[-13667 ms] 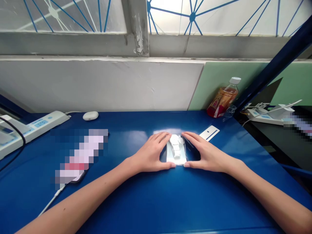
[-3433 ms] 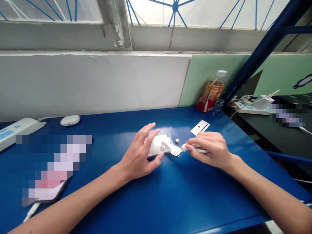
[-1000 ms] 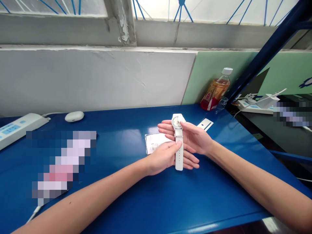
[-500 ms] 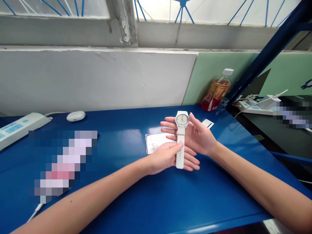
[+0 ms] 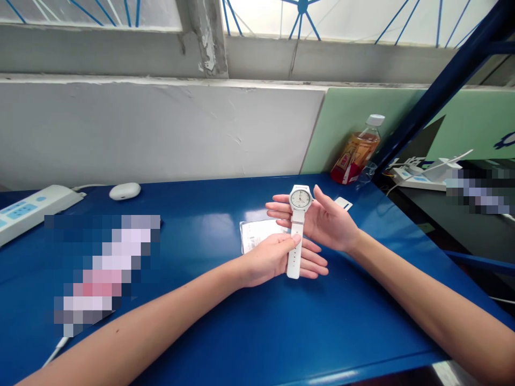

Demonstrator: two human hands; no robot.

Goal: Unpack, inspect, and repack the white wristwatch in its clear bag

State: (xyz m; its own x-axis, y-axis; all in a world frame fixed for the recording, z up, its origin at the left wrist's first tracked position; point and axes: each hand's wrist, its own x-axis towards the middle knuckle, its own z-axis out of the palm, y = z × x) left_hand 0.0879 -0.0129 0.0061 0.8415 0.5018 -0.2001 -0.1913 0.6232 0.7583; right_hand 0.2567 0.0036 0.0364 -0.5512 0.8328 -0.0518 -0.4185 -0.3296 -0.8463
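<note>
A white wristwatch (image 5: 300, 199) with a round pale dial is held out above the table, dial up, its perforated strap hanging toward me. My left hand (image 5: 277, 254) pinches that strap under its thumb, with the other fingers stretched out flat beneath. Behind the dial and upper strap lies my right hand (image 5: 330, 222), palm up, fingers and thumb spread. Whether the right hand bears any of the watch's weight I cannot tell. A clear packet with a white label (image 5: 251, 236) rests on the table, partly hidden by my left hand.
The blue table (image 5: 193, 332) bears a white power strip (image 5: 40, 209), a white earbud case (image 5: 125, 191), a blurred-out phone-like item (image 5: 102, 273) on a cable, and a white card (image 5: 344, 203). A drink bottle (image 5: 356, 155) leans by the blue post (image 5: 426, 102).
Very little differs. The strap's lower end has swung slightly left, and the fingers of my left hand have risen a little with it.
</note>
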